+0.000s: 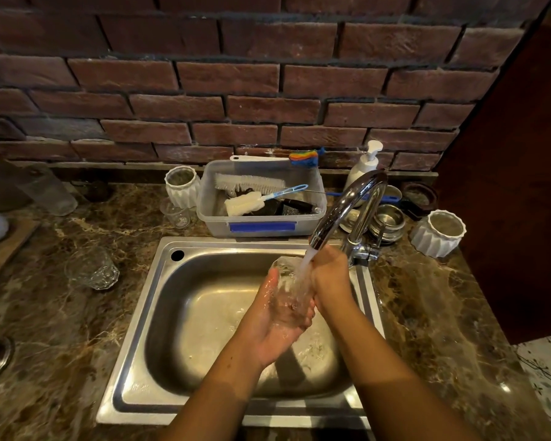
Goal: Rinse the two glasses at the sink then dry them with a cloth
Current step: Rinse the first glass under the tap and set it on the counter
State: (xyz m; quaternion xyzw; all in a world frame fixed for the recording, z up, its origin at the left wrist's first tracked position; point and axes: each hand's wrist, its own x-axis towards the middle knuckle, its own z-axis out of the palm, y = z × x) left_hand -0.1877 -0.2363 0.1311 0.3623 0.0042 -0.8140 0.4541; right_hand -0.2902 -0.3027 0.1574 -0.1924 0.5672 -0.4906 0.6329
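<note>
Over the right side of the sink (137, 313), short of its back edge, 1 glass (287, 278) is held in the stream (306, 262), apparently tilted with its mouth away. The left hand (274, 319) cups it from below, fingers curled round its lower end. The right hand (330, 281) lies against the glass's right side. Its fingers are hidden behind glass and water, so their state cannot be told.

On the counter (61, 329), just off the sink's left edge, the 2nd glass (91, 268) stands alone, untouched. Further back, the tap (350, 202) rises at the sink's back right corner and is running. A tub (213, 214) of brushes sits at the sink's back edge. No drying cloth can be made out.

Assessment: the rinse of glass 1 is in hand; the 2nd glass and both dryings are outstanding.

Recommended: turn the glass so water reaches the whole inside and the rim. Keep it low over the basin and clear of spout and steel wall, since wet glass slips. Tip it out fully before setting it down.
</note>
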